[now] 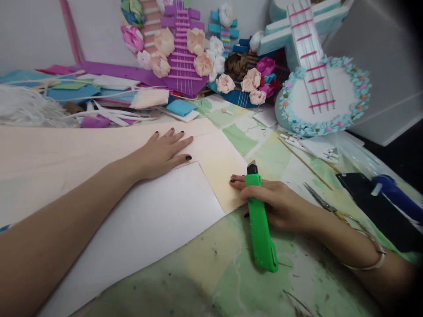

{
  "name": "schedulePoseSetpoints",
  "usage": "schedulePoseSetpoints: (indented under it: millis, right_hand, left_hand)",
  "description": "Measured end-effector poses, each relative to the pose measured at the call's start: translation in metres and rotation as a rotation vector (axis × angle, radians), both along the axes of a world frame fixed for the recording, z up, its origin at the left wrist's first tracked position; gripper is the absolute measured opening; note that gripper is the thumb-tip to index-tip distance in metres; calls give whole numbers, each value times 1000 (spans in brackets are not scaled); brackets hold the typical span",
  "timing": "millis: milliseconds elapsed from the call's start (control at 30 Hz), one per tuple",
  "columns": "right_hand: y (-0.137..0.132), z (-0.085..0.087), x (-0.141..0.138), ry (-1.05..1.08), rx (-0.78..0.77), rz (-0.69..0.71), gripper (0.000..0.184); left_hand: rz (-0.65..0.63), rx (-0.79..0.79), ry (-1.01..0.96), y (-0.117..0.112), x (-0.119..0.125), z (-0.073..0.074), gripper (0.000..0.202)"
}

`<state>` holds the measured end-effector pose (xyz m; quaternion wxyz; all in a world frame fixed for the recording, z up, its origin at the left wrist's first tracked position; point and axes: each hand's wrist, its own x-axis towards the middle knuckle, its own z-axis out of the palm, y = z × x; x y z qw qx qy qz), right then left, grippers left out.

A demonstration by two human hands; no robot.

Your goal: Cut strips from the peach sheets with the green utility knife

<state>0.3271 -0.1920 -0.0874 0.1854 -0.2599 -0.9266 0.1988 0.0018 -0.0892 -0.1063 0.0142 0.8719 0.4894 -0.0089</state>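
Observation:
My left hand lies flat on a large cream sheet, its fingers spread apart. Overlapping the cream sheet is a white sheet, whose upper corner ends just below my left thumb. A bright green utility knife is held in my right hand, between thumb and fingers. Its short blade sticks out at the top and points away from me. The right fingertips rest near the right-hand edge of the cream sheet.
Scissors, a thin wooden stick and a black flat piece lie to the right. At the back stand a pale blue paper guitar and a purple one. Paper scraps and white string are piled at the left.

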Motion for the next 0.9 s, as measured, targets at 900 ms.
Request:
schedulePoseSetpoints:
  millis: [900]
  right_hand:
    - [-1,-1,-2,-27,38,-4,25]
  left_hand:
    - [-14,1,-26,2,-3,-3,65]
